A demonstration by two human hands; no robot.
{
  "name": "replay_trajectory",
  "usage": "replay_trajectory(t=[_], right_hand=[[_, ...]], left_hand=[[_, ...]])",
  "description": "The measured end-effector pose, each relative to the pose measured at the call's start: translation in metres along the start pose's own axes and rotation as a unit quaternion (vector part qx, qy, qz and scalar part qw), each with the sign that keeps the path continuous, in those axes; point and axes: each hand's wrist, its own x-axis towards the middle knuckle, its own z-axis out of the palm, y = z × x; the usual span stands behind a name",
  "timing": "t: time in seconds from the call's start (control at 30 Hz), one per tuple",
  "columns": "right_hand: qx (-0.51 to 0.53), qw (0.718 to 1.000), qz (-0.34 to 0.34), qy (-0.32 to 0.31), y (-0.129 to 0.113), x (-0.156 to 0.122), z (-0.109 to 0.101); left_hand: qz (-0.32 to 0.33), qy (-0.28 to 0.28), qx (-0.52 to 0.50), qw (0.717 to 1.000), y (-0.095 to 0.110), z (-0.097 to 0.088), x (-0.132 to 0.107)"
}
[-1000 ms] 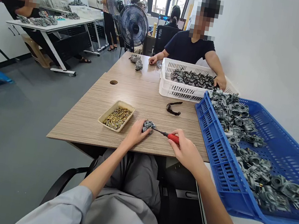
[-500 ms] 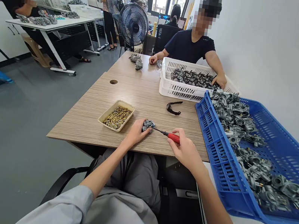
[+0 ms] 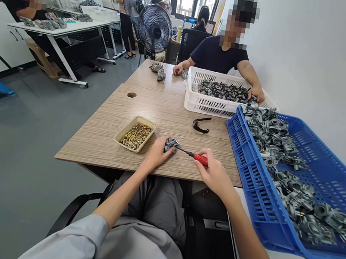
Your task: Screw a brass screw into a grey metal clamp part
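My left hand (image 3: 158, 153) is closed round a small grey metal carburetor (image 3: 171, 143) and holds it against the wooden table (image 3: 168, 115) near its front edge. In my right hand (image 3: 215, 170) is a screwdriver (image 3: 200, 158) with a red and black handle. Its shaft lies nearly level and points left, with the tip at the carburetor's right side; the exact contact is too small to make out. Left of my left hand sits a cream tray (image 3: 118, 135) of small brass-coloured screw-like parts (image 3: 137, 136).
A black wristwatch (image 3: 200, 125) lies beyond my hands. On the right, a blue crate (image 3: 259, 204) holds many metal carburetors. A co-worker (image 3: 219, 56) across the table reaches into a white basket (image 3: 209, 107) of dark parts. Two metal parts (image 3: 159, 71) lie at the far left.
My hands, the carburetor and the screwdriver stay almost in place. The co-worker's hand in the white basket has shifted slightly.
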Motion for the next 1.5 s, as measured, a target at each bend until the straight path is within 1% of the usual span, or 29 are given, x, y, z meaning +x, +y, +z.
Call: replay_trajectory(t=[0.17,0.6,0.8,1.0,1.5], right_hand=[[0.01,1.0,-0.001,-0.002,-0.0001,0.0003,0.0003],[0.015,1.0,0.001,-0.002,0.0017,0.0006,0.0017],[0.016,1.0,0.008,-0.003,0.0005,0.0007,0.0014],[0.031,0.999,0.007,-0.003,0.0011,0.0014,0.0034],[0.028,1.0,0.012,-0.008,0.003,0.0025,0.006]], left_hand=[[0.003,-0.002,0.002,1.0,0.0006,-0.0007,-0.0001],[-0.005,0.014,-0.006,1.0,-0.0035,0.0034,-0.0011],[-0.002,0.005,-0.004,1.0,-0.0024,0.002,-0.0003],[-0.009,0.011,0.0,1.0,-0.003,0.0024,0.0],[-0.014,0.018,0.011,1.0,-0.0063,0.0045,-0.0002]])
